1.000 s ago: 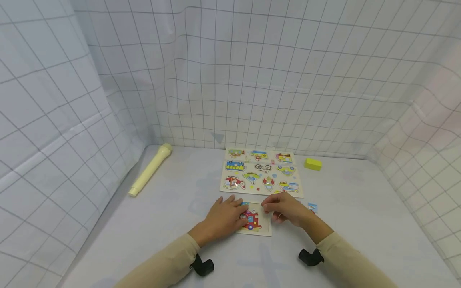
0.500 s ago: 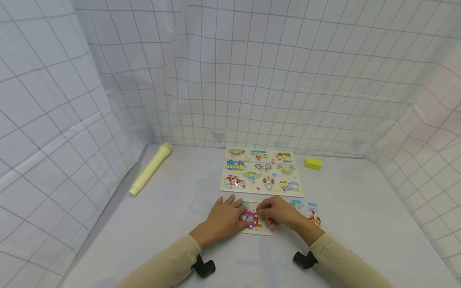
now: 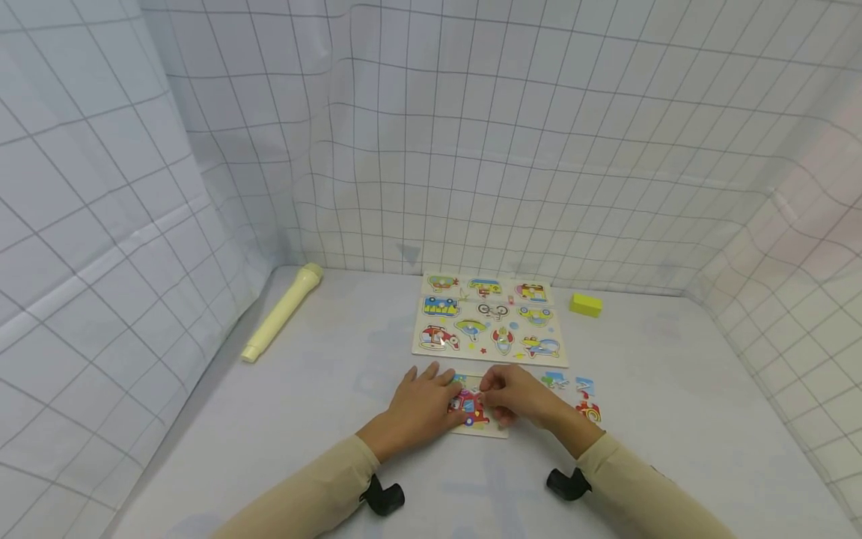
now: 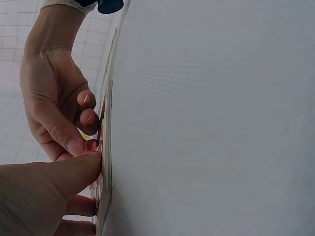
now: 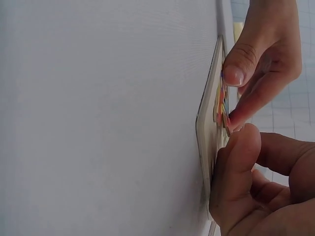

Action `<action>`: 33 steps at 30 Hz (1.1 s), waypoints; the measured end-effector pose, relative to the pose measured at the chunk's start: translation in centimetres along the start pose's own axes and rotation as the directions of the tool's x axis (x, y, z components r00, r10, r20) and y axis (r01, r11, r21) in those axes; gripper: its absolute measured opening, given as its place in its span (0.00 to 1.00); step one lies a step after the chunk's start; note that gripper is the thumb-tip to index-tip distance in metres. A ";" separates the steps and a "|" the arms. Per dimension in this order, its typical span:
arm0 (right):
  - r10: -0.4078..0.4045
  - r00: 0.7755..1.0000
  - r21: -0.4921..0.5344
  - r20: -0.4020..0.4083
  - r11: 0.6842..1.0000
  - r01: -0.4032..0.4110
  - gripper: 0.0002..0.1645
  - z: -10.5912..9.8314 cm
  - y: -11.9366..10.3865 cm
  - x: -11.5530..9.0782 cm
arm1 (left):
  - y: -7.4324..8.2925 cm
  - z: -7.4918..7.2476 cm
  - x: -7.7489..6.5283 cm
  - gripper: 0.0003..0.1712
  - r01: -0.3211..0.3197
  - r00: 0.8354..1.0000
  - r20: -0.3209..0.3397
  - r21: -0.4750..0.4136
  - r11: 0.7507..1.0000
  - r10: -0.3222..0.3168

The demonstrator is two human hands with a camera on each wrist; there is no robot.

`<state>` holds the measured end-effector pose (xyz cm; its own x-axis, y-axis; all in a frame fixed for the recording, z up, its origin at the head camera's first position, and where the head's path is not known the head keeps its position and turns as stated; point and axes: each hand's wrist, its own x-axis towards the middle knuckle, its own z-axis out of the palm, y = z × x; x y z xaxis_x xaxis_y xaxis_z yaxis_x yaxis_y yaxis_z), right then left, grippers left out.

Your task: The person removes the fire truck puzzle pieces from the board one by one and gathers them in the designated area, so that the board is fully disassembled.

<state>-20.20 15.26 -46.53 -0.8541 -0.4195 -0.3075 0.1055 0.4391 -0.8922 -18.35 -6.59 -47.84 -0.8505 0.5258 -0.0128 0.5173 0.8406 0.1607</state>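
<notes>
My left hand [image 3: 419, 402] lies with fingers spread over the left side of a small wooden jigsaw tray [image 3: 498, 431], its thumb resting on a red vehicle picture [image 3: 468, 405]. From the right, my right hand [image 3: 521, 393] pinches a small jigsaw piece between thumb and forefinger at the picture's upper right. Its fingertips mostly cover that piece; a bit of red shows there in the left wrist view, where the left thumb is close to the right hand [image 4: 54, 105]. In the right wrist view, some pieces [image 5: 225, 110] stand slightly proud of the tray.
Loose jigsaw pieces lie right of the tray, among them a blue-green one [image 3: 555, 379] and a red one [image 3: 589, 412]. Behind stands a large vehicle puzzle board [image 3: 488, 352]. A yellow block [image 3: 586, 305] is at back right, a cream microphone-shaped stick [image 3: 283, 313] at left.
My right hand has moved left from the tray's right rim onto the red picture, uncovering loose pieces on the right. In the last half second it barely shifts. My left hand stays in place.
</notes>
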 end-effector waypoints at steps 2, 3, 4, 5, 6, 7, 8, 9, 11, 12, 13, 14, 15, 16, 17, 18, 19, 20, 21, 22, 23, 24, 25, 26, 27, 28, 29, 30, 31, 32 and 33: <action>0.000 1.000 0.015 0.001 1.000 0.000 0.08 0.0 0.1 0.1 | 0.0 0.0 0.0 0.35 -0.002 1.000 0.000 0.000 1.000 0.002; 0.002 1.000 0.024 0.001 1.000 -0.002 0.08 0.0 0.1 0.1 | 0.0 0.0 0.0 0.34 -0.004 1.000 -0.001 -0.001 1.000 0.004; 0.005 1.000 0.030 -0.001 1.000 -0.005 0.08 0.0 0.2 0.2 | 0.0 0.0 0.0 0.34 -0.006 1.000 -0.002 0.000 1.000 0.006; 0.008 1.000 0.038 -0.005 0.999 -0.007 0.08 0.0 0.2 0.2 | 0.0 0.0 0.0 0.34 -0.009 1.000 -0.004 0.001 1.000 0.009; 0.011 1.000 0.047 -0.009 0.999 -0.011 0.08 0.0 0.3 0.3 | 0.0 0.1 0.0 0.34 -0.012 1.000 -0.007 0.002 1.000 0.012; 0.015 1.000 0.054 -0.013 0.998 -0.014 0.08 0.0 0.3 0.3 | -0.1 0.1 0.1 0.34 -0.014 1.000 -0.010 0.003 1.000 0.014; 0.016 1.000 0.062 -0.017 0.998 -0.015 0.07 -0.1 0.4 0.4 | 0.0 0.1 0.0 0.34 -0.016 1.000 -0.013 0.005 1.000 0.016; 0.017 1.000 0.070 -0.021 0.997 -0.015 0.07 -0.1 0.5 0.4 | 0.0 0.0 0.0 0.34 -0.017 1.000 -0.016 0.006 1.000 0.018; 0.020 0.999 0.085 -0.028 0.996 -0.017 0.07 -0.2 0.6 0.5 | 0.0 0.0 0.0 0.34 -0.019 1.000 -0.019 0.008 1.000 0.020; 0.021 0.999 0.091 -0.029 0.996 -0.019 0.07 -0.2 0.6 0.6 | 0.0 -0.1 0.0 0.33 -0.020 1.000 -0.020 0.009 1.000 0.020; 0.021 0.999 0.096 -0.030 0.995 -0.018 0.07 -0.2 0.7 0.6 | 0.0 -0.1 0.0 0.33 -0.020 1.000 -0.021 0.007 1.000 0.020; 0.018 0.999 0.101 -0.031 0.995 -0.015 0.07 -0.2 0.7 0.6 | 0.1 -0.1 0.0 0.33 -0.020 1.000 -0.020 0.005 1.000 0.020; 0.017 0.999 0.105 -0.031 0.994 -0.013 0.07 -0.2 0.7 0.6 | 0.1 -0.2 0.0 0.33 -0.019 1.000 -0.018 0.003 1.000 0.019; 0.016 0.999 0.108 -0.030 0.994 -0.012 0.07 -0.2 0.7 0.6 | 0.0 -0.2 0.0 0.33 -0.019 1.000 -0.016 0.001 1.000 0.019; 0.014 0.999 0.112 -0.029 0.994 -0.010 0.07 -0.2 0.6 0.6 | 0.0 -0.2 0.0 0.33 -0.019 1.000 -0.016 -0.001 1.000 0.019; 0.011 1.000 0.115 -0.027 0.993 -0.008 0.07 -0.2 0.6 0.6 | 0.0 -0.2 0.0 0.33 -0.019 1.000 -0.015 -0.003 1.000 0.019; 0.011 1.000 0.117 -0.026 0.993 -0.007 0.07 -0.3 0.6 0.5 | 0.0 -0.2 0.1 0.33 -0.019 1.000 -0.014 -0.004 1.000 0.019; 0.011 1.000 0.119 -0.025 0.993 -0.008 0.07 -0.3 0.6 0.5 | 0.0 -0.2 0.1 0.32 -0.020 1.000 -0.015 -0.003 1.000 0.020; 0.011 1.000 0.122 -0.024 0.993 -0.008 0.08 -0.3 0.6 0.5 | 0.0 -0.2 0.1 0.32 -0.020 1.000 -0.015 -0.002 1.000 0.020; 0.013 1.000 0.122 -0.026 0.992 -0.009 0.08 -0.3 0.6 0.5 | 0.0 -0.1 0.1 0.32 -0.021 1.000 -0.017 -0.002 1.000 0.021; 0.015 0.999 0.122 -0.031 0.992 -0.011 0.08 -0.4 0.6 0.5 | 0.0 -0.1 0.1 0.32 -0.022 1.000 -0.019 -0.001 1.000 0.022; 0.017 0.999 0.124 -0.038 0.992 -0.012 0.08 -0.4 0.5 0.5 | -0.1 -0.1 0.1 0.32 -0.022 1.000 -0.019 0.002 1.000 0.022; 0.022 0.999 0.125 -0.046 0.992 -0.016 0.09 -0.5 0.5 0.4 | -0.1 0.0 0.1 0.32 -0.022 1.000 -0.019 0.004 1.000 0.022; 0.027 0.998 0.125 -0.055 0.992 -0.020 0.09 -0.6 0.5 0.4 | -0.1 0.0 0.1 0.32 -0.022 1.000 -0.018 0.004 1.000 0.022; 0.035 0.997 0.127 -0.064 0.992 -0.027 0.09 -0.7 0.5 0.4 | -0.1 0.0 0.2 0.32 -0.021 1.000 -0.016 0.005 1.000 0.021; 0.046 0.996 0.129 -0.074 0.991 -0.036 0.09 -0.8 0.5 0.4 | -0.1 0.1 0.2 0.33 -0.020 1.000 -0.014 0.006 1.000 0.020; 0.055 0.995 0.132 -0.082 0.990 -0.043 0.09 -1.0 0.4 0.3 | -0.1 0.1 0.2 0.33 -0.019 1.000 -0.011 0.007 1.000 0.019; 0.064 0.994 0.137 -0.091 0.989 -0.051 0.09 -1.1 0.4 0.3 | -0.1 0.0 0.2 0.32 -0.018 1.000 -0.011 0.009 1.000 0.018; 0.076 0.992 0.141 -0.099 0.988 -0.062 0.09 -1.3 0.4 0.2 | 0.0 0.0 0.1 0.32 -0.017 1.000 -0.012 0.009 1.000 0.018; 0.085 0.991 0.144 -0.106 0.987 -0.069 0.09 -1.5 0.5 0.1 | 0.0 -0.1 0.1 0.32 -0.017 1.000 -0.012 0.009 1.000 0.017; 0.092 0.989 0.148 -0.113 0.986 -0.075 0.09 -1.7 0.5 0.0 | 0.0 -0.1 0.1 0.32 -0.017 1.000 -0.013 0.010 1.000 0.018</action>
<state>-21.00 16.86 -46.42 -0.8929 -0.2847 -0.3487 0.2433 0.3466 -0.9059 -18.43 -6.53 -47.73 -0.8424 0.5388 0.0028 0.5329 0.8325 0.1514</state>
